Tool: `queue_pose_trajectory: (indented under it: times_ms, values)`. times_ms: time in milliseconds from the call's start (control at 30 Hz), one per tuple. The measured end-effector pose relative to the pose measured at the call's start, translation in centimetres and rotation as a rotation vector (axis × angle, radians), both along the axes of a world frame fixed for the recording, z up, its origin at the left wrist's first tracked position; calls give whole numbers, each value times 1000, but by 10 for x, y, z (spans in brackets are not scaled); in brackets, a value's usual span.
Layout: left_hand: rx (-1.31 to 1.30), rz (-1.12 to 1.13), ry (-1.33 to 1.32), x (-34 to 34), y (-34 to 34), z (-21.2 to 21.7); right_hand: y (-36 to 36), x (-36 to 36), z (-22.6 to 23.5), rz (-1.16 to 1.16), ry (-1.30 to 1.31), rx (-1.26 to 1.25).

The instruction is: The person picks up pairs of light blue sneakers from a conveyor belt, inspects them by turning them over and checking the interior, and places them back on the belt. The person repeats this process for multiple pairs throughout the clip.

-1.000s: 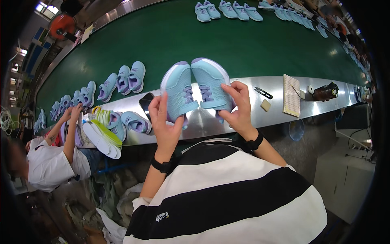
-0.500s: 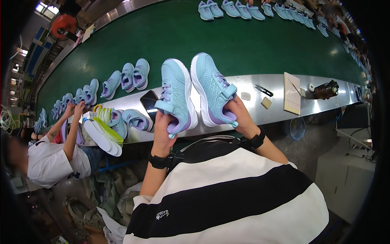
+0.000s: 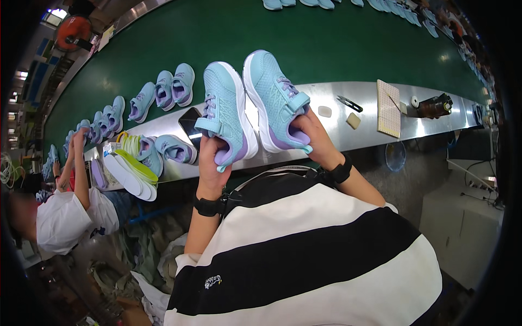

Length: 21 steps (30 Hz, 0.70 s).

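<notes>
I hold a pair of light blue sneakers with lilac linings and white soles up in front of me, toes pointing away. My left hand grips the left sneaker at its heel, thumb inside the opening. The heel of the right sneaker is in my right hand, its thumb also in the opening. Their white soles face each other, close together at the front. Each upper has a strap and lilac laces. Below and beyond them run a metal ledge and a green conveyor belt.
Left on the ledge are a phone, another sneaker pair and stacked insoles. At right lie a small cutter, a tan block, a notepad and a dark bottle. A co-worker reaches toward belt sneakers.
The whole view has shifted, so the belt and ledge sit higher in the picture. Both sneakers stay in my hands, nearly unchanged in pose. The co-worker's hands have moved farther out over the belt.
</notes>
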<state>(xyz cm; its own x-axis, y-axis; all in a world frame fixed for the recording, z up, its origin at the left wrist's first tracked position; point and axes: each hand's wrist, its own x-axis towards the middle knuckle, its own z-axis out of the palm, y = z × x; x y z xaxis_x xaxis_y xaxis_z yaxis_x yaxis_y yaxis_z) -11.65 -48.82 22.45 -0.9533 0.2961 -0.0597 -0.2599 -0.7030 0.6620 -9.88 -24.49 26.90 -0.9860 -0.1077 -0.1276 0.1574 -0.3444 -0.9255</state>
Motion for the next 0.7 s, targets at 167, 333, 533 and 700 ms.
queue_pose_trajectory:
  times_ms: [167,333,533,700]
  values:
    - [-279,104,-43,-3,7,-13,6,-10,-36,-14,132,41]
    - [-1280,120,306,-23,14,-88,3,-26,-99,17,136,1269]
    - [-975,-66,94,-26,6,-128,0,-59,-106,373,1178,1390]
    - [-1154,10,297,-43,-20,-94,-25,-119,-77,691,1569,1559]
